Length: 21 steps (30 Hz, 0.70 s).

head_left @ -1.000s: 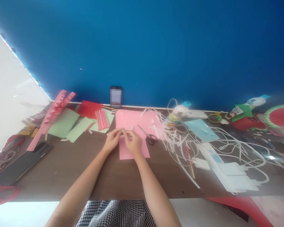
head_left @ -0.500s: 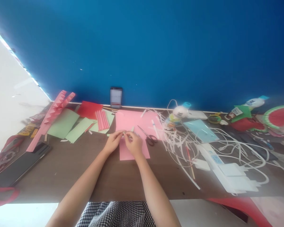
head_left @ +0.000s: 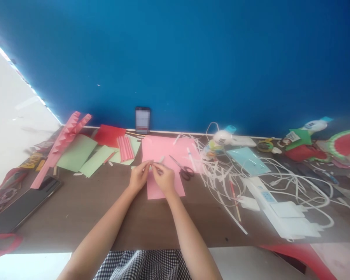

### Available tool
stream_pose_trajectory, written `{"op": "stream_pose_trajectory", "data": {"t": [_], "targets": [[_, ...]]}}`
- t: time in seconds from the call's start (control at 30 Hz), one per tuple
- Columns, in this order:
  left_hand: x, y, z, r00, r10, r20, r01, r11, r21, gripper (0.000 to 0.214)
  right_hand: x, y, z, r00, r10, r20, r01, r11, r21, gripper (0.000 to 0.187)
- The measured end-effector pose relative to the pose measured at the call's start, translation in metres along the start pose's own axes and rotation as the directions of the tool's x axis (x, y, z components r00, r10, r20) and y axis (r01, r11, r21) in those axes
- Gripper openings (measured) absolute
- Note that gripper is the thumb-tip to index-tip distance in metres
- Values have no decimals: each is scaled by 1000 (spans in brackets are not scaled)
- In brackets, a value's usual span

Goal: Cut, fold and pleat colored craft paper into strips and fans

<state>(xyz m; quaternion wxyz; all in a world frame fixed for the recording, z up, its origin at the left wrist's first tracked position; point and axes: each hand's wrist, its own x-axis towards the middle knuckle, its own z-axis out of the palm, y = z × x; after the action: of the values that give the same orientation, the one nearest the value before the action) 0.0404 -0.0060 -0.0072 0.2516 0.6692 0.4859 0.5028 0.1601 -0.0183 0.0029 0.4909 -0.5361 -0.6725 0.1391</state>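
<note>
My left hand (head_left: 139,177) and my right hand (head_left: 164,179) meet over a pink paper sheet (head_left: 175,149) lying on the brown table (head_left: 84,202). Both pinch a small pale paper strip (head_left: 152,165) between thumb and fingertips, fingers closed on it. Black-handled scissors (head_left: 183,168) lie on the pink sheet just right of my right hand. Another short pale strip (head_left: 161,159) rests on the pink paper just beyond my fingers.
Green sheets (head_left: 77,152), pleated pink paper (head_left: 125,147) and red paper (head_left: 109,135) lie to the left. A phone (head_left: 142,119) leans on the blue wall. White strips (head_left: 221,175), glue bottles (head_left: 218,142), white cards (head_left: 286,217) and a paper watermelon (head_left: 345,143) crowd the right. A dark phone (head_left: 23,206) lies far left.
My hands stay pinched together over the pink sheet, with only small finger movements on the strip. The view has shifted slightly.
</note>
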Motion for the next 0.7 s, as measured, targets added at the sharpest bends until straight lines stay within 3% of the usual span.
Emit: {"op": "stream_pose_trajectory", "data": {"t": [0.1, 0.27, 0.4, 0.6, 0.7], "targets": [[0, 2, -2, 996, 2, -87, 0, 1000, 24, 27, 0, -1, -2, 997, -73, 13, 73, 997, -6, 27], [7, 2, -8, 959, -114, -259, 113, 993, -20, 28, 2, -3, -10, 987, -156, 35, 159, 981, -110, 36], [13, -5, -13, 948, -185, -258, 158, 980, -123, 28, 3, -2, -15, 984, -170, 49, 176, 970, -165, 28], [17, -11, -15, 918, -317, -237, 234, 917, -323, 31, 6, -5, -26, 984, -179, 6, 179, 984, -10, 19], [19, -11, -16, 906, -361, -220, 239, 867, -438, 31, 8, -2, -30, 968, -251, -24, 250, 967, -40, 17]]}}
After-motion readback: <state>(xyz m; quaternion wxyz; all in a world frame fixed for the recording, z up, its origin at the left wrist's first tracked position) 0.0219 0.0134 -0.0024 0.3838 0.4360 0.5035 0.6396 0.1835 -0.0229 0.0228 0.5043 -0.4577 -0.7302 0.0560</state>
